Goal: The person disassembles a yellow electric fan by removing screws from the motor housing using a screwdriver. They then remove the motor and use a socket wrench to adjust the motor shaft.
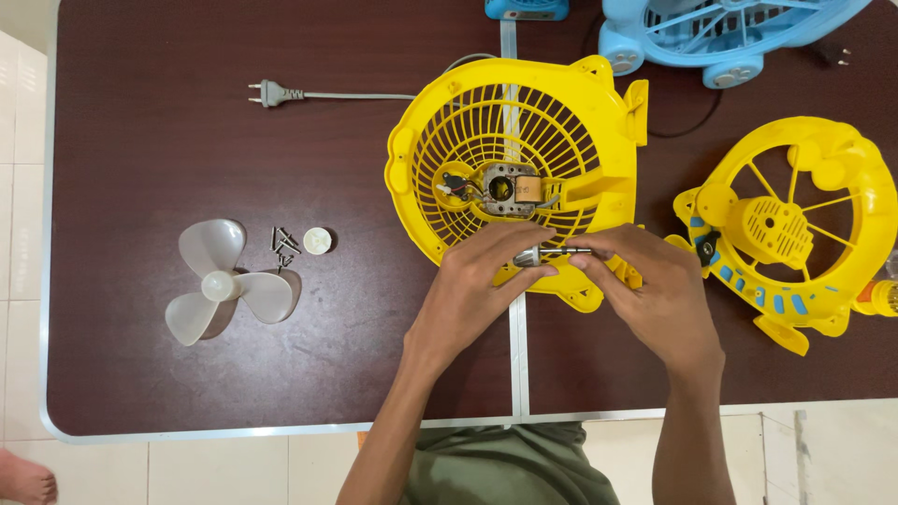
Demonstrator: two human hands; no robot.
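Both hands meet over the near edge of a yellow fan housing (510,178) that lies flat on the dark brown counter (150,150). The left hand (472,285) and the right hand (655,299) share a small metal rotor with its shaft (547,253): the left fingers (513,241) are closed round its thicker grey end, and the right fingers (599,251) pinch the thin shaft end, so neither hand is open. The part hangs just above the housing's lower rim, close in front of the exposed motor frame (505,190) at the centre of the grille.

To the left on the counter lie a translucent white fan blade (229,285), a little heap of screws (283,245) and, just beside them, a round white cap (317,240). Further back a grey plug on its cord (271,93) rests well apart from the hands. To the right sits a second yellow housing half with blue trim (795,224), and a light blue fan body (720,33) lies at the far edge
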